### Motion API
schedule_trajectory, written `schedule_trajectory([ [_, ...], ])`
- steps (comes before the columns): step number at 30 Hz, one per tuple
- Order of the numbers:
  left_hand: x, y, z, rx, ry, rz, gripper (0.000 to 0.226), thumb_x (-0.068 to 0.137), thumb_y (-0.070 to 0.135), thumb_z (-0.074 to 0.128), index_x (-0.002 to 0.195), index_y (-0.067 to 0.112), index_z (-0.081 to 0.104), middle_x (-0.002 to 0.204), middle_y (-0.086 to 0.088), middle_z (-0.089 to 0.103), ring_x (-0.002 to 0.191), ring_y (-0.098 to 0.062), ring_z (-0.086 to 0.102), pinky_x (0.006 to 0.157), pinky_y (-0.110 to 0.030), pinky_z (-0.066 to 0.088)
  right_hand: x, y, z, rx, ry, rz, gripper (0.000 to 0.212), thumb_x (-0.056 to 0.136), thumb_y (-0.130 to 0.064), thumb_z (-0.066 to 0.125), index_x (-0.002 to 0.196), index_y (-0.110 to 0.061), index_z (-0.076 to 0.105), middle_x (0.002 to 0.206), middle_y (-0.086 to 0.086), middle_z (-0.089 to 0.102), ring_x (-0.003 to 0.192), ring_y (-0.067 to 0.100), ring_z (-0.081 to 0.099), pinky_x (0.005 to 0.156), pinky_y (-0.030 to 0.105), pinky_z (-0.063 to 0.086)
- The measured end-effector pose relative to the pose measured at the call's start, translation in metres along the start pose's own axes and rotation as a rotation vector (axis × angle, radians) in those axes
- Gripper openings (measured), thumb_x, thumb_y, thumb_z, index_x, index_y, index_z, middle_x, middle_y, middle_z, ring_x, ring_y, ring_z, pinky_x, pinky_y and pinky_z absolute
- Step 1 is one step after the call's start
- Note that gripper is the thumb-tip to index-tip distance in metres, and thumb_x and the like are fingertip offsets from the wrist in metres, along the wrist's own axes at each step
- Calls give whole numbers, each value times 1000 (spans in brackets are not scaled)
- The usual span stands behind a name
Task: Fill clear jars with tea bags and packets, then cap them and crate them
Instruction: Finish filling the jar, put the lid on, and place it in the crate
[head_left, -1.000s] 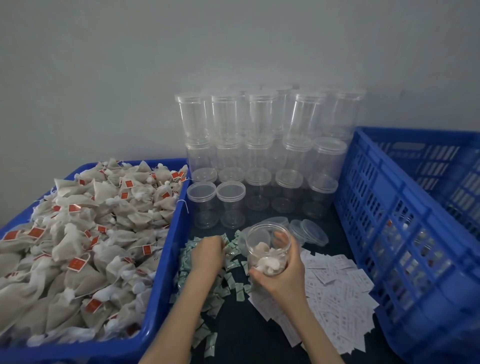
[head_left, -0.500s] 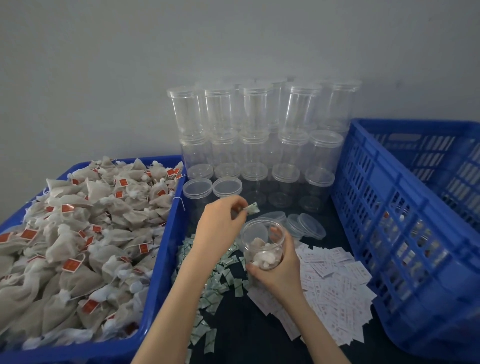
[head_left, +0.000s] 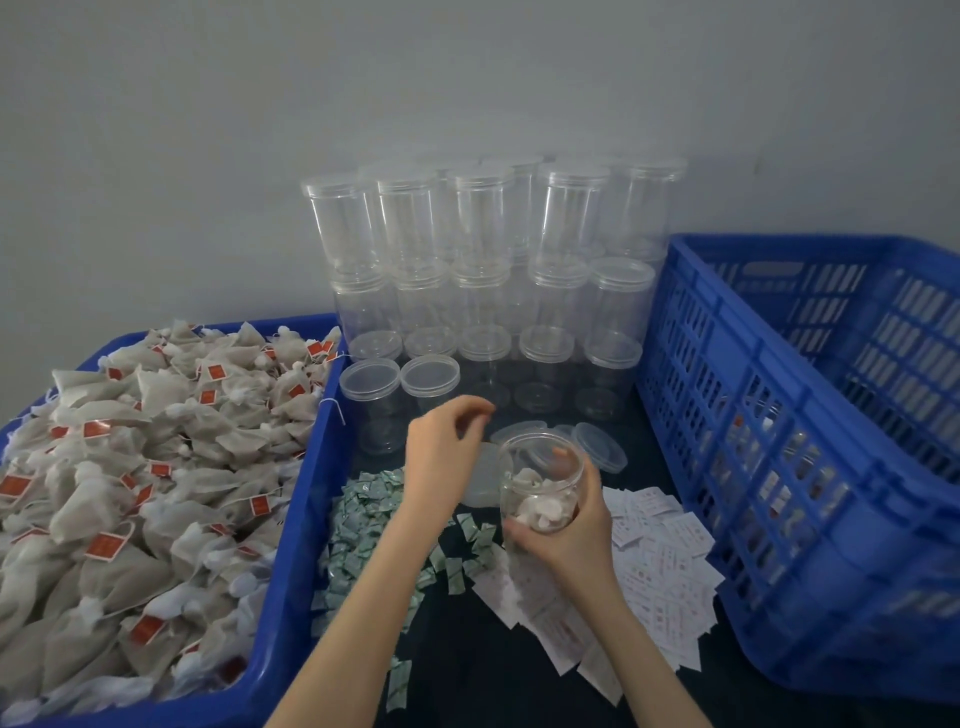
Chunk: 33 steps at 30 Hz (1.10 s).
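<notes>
Since half a second ago, we see the left hand (head_left: 445, 457) has let go of the green packet it pinched over the jar (head_left: 540, 486); now its fingers (head_left: 475, 410) are loosely curled, thumb near index, and we see nothing between them, so it looks empty. Hand hovers just left of the jar mouth, above the table (head_left: 467, 691). Right hand (head_left: 574, 538) holds the jar as before, fingers wrapped round its lower wall, jar tilted a bit toward us and lifted just off the table.

Progress, as we judge it: early-to-mid on this jar. It is open, no lid, and about half full of white tea bags; we cannot pick out the green packet inside. Left to do: maybe a white slip (head_left: 660, 551), then cap, then crate.

Loose lids (head_left: 597, 447) lie just behind the jar. Crate (head_left: 779, 467) on the right seems to hold some filled jars, seen only through the slots, blurry. Stack of jars (head_left: 483, 291) at the back looks empty and capped, so most of the batch is undone. Bin (head_left: 306, 467) on the left is heaped with tea bags (head_left: 145, 467). Green packets (head_left: 363, 514) are scattered below the left hand.

Jar looks clear, thin plastic, round, wide mouth, light; contents soft and loose.
</notes>
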<state>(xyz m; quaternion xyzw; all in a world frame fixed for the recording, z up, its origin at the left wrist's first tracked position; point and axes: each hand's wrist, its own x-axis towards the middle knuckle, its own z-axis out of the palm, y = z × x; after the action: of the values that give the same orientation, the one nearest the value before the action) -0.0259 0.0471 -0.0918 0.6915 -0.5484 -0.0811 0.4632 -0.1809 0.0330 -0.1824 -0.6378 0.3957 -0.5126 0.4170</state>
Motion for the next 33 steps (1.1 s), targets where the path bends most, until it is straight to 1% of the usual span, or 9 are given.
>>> schedule_trajectory([
  [1, -1, -6, 8, 80, -29, -37, 19, 90, 12, 61, 102, 23, 72, 92, 12, 71, 82, 3, 63, 80, -18, 51, 0, -1, -6, 2, 15, -4, 89, 46, -37, 87, 120, -61, 43, 117, -31, 57, 108, -6, 59, 82, 10, 50],
  [5, -18, -24, 54, 369, -503, -22, 16, 90, 23, 61, 103, 20, 71, 99, -1, 72, 91, -19, 66, 73, -30, 52, 4, -6, -29, -7, 79, -61, 91, 50, -32, 89, 127, -50, 45, 117, -30, 58, 108, -4, 60, 84, 12, 51],
  [8, -34, -25, 85, 472, -615, 47, 22, 87, 34, 63, 104, 20, 68, 101, -4, 69, 94, -24, 65, 66, -28, 41, 8, -6, -45, -14, 119, -95, 93, 52, -29, 91, 132, -35, 46, 118, -32, 55, 112, -3, 57, 87, 10, 47],
  [12, -42, -23, 107, 567, -585, 104, 20, 86, 34, 61, 97, 19, 69, 102, -4, 66, 96, -25, 63, 68, -30, 41, 8, -3, -61, -17, 142, -115, 96, 57, -12, 95, 137, -26, 45, 124, -29, 54, 117, -6, 53, 89, 6, 43],
  [15, -41, -27, 107, 501, -505, 72, 22, 87, 29, 60, 107, 25, 70, 105, -1, 67, 99, -20, 62, 75, -30, 46, 4, -4, -66, -6, 154, -109, 92, 55, -27, 91, 134, -32, 46, 121, -31, 55, 116, -7, 54, 87, 5, 43],
  [20, -38, -30, 102, 396, -497, 13, 17, 89, 34, 58, 94, 21, 69, 93, 2, 69, 87, -18, 64, 73, -34, 54, 1, 1, -73, -29, 144, -94, 95, 58, -5, 94, 128, -44, 43, 124, -26, 54, 122, -4, 50, 93, 7, 42],
  [27, -25, -28, 88, 206, -478, -79, 5, 89, 22, 65, 90, 23, 70, 86, 9, 70, 82, -7, 64, 75, -29, 56, -2, 5, -79, -43, 144, -67, 96, 59, -9, 94, 129, -48, 41, 124, -36, 51, 123, -6, 49, 94, 15, 42],
  [30, -15, -20, 77, 113, -442, -120, 8, 89, 21, 66, 82, 26, 68, 75, 10, 69, 72, -4, 65, 68, -22, 55, -4, 5, -81, -45, 160, -59, 98, 57, -16, 95, 131, -50, 39, 126, -37, 50, 121, -8, 49, 93, 15, 41],
  [33, -8, -9, 63, 135, -395, -108, 7, 88, 24, 66, 83, 26, 70, 76, 9, 70, 72, -6, 66, 70, -28, 57, -5, 6, -82, -49, 167, -47, 100, 57, -16, 95, 128, -59, 38, 125, -37, 50, 120, -9, 50, 93, 17, 41],
])
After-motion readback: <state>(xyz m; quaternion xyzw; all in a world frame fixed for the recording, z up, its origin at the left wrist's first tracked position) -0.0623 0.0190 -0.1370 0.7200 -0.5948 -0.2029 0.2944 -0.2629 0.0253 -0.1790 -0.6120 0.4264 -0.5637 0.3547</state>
